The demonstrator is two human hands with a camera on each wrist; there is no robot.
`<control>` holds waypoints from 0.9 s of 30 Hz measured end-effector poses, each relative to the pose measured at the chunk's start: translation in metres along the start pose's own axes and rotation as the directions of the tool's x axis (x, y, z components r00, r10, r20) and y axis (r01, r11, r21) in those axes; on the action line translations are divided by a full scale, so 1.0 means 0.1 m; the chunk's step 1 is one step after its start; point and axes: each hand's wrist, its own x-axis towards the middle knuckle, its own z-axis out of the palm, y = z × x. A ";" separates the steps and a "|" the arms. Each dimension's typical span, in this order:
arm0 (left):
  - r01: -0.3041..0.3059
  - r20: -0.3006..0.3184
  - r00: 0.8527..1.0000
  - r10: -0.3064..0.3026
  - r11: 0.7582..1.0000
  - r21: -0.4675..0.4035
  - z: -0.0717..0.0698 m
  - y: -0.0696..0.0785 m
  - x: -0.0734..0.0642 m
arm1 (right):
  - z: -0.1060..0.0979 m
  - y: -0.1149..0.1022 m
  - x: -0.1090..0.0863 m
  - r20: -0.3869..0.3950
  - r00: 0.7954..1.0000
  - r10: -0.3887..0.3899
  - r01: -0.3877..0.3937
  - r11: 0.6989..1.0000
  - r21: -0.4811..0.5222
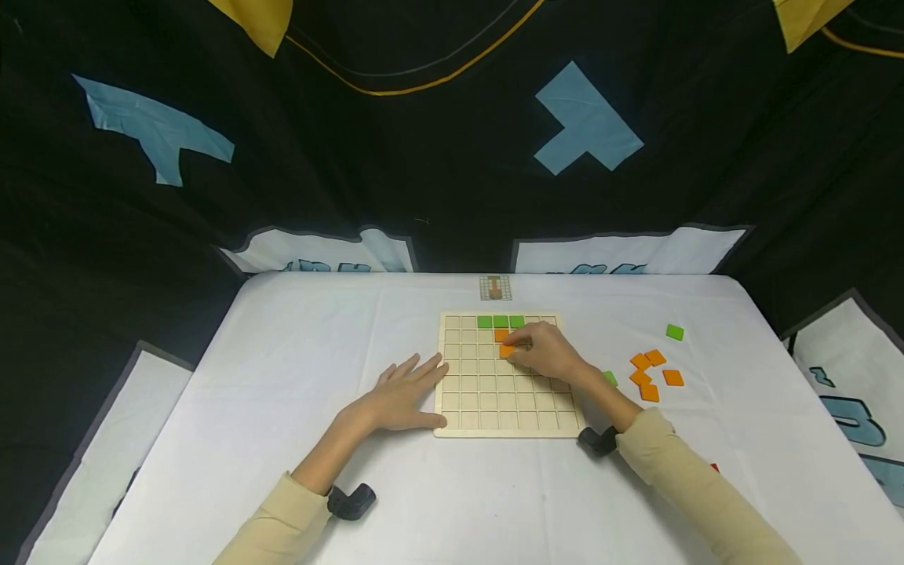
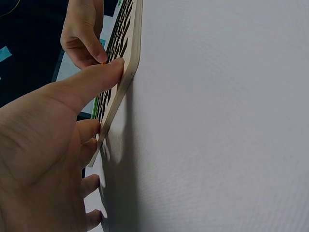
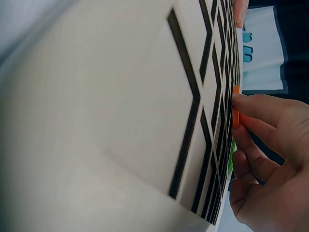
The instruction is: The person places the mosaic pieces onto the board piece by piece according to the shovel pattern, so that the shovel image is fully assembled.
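A pale wooden grid board (image 1: 487, 400) lies on the white table. Three green tiles (image 1: 501, 322) sit side by side in its far row, and an orange tile (image 1: 501, 335) lies just below the middle one. My right hand (image 1: 545, 351) is over the board, pinching another orange tile (image 1: 506, 352) between thumb and fingers, right at the cell below. In the right wrist view, this tile (image 3: 235, 118) stands out between the fingertips, close over the grid. With fingers spread, my left hand (image 1: 402, 399) rests at the board's left edge, its thumb (image 2: 104, 77) touching the near corner.
Several loose orange tiles (image 1: 649, 392) lie right of the board, with a green tile (image 1: 675, 332) beyond them. Another green tile (image 1: 610, 378) is partly hidden by the right forearm. A red piece (image 1: 715, 467) peeks past the sleeve. A small pattern card (image 1: 495, 288) lies behind the board.
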 end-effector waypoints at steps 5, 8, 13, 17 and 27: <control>0.002 0.002 1.000 -0.002 1.000 -0.005 0.00 0.00 0.00 | 0.02 0.00 0.01 -0.009 1.000 -0.008 0.008 1.000 -0.012; 0.004 0.001 1.000 -0.004 1.000 -0.005 0.01 -0.01 0.00 | 0.03 0.00 0.02 -0.008 1.000 -0.023 0.023 1.000 -0.004; 0.004 -0.003 1.000 -0.004 1.000 -0.002 0.02 -0.01 0.00 | 0.05 0.03 0.05 -0.010 1.000 0.009 -0.010 1.000 -0.028; -0.001 0.002 1.000 0.001 1.000 -0.006 0.00 0.00 0.00 | 0.06 0.03 0.06 -0.016 0.999 0.032 -0.033 0.999 -0.043; -0.004 0.002 1.000 0.004 1.000 -0.012 -0.01 0.00 -0.01 | 0.08 0.02 0.06 -0.022 0.999 0.023 -0.024 0.999 -0.044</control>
